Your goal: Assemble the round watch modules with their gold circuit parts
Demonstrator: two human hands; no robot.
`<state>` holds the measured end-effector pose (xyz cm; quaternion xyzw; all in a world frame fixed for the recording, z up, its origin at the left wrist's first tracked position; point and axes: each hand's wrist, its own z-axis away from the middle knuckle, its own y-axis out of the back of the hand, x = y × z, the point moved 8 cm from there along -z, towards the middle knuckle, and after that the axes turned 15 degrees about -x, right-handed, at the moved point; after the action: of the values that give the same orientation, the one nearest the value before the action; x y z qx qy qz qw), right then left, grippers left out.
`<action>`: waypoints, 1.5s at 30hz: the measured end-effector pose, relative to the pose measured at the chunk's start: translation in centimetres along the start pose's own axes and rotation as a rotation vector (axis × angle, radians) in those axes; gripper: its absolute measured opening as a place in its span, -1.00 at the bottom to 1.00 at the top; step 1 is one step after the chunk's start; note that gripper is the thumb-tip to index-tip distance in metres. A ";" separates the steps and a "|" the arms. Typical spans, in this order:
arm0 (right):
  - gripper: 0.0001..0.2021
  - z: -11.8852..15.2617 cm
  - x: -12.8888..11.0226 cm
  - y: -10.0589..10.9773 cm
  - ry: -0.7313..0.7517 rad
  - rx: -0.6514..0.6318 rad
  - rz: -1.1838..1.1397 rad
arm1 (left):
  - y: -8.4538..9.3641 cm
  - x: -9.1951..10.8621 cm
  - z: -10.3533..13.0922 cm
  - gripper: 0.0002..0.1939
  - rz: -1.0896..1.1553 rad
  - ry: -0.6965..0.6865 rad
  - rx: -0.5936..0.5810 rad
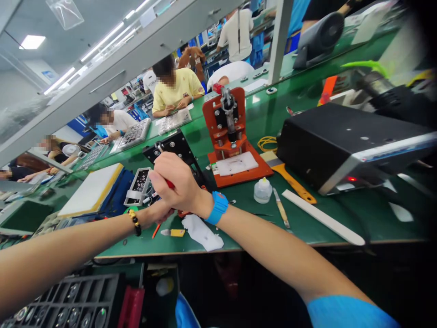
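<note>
A square white ceiling lamp (32,42) glows at my upper left, and a slanting grey beam (119,73) crosses my view of the room, where a co-worker in a yellow shirt (179,86) handles a tray. The green-topped bench (139,243) runs across below. From its left end, I see a white-and-yellow foam pad (92,189), then a small grey tray of dark parts (138,187). Next stands a black metal fixture (175,143), back from the front edge; the hands block part of it. The left hand (160,212) is below the right, and I cannot tell whether it grips anything. The right hand (179,184) is clenched around a red handle (170,183). A crumpled white cloth (203,233) lies near the front edge. Farther right come an orange-red metal press (209,114), a clear yellow-tipped bottle (262,192), a yellow-handled brush (295,182) and, toward the right end, a black box-shaped device (327,141).
</note>
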<state>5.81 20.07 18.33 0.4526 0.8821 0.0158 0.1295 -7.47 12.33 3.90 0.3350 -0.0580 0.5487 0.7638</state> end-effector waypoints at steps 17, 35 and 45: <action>-0.64 0.1 0.4 -0.4 -0.062 -0.026 0.005 | 0.3 -0.5 0.0 -0.67 0.077 0.059 0.014; -0.63 0.2 0.2 -0.3 -0.054 -0.003 -0.016 | 0.1 -0.4 -0.1 -0.68 0.051 0.019 -0.018; -0.61 0.3 0.3 -0.6 -0.080 -0.013 0.026 | 0.1 0.1 0.4 -0.67 0.042 0.051 0.019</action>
<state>5.25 19.89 17.87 0.4633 0.8703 0.0051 0.1672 -7.42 12.17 4.31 0.3271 -0.0402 0.5733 0.7501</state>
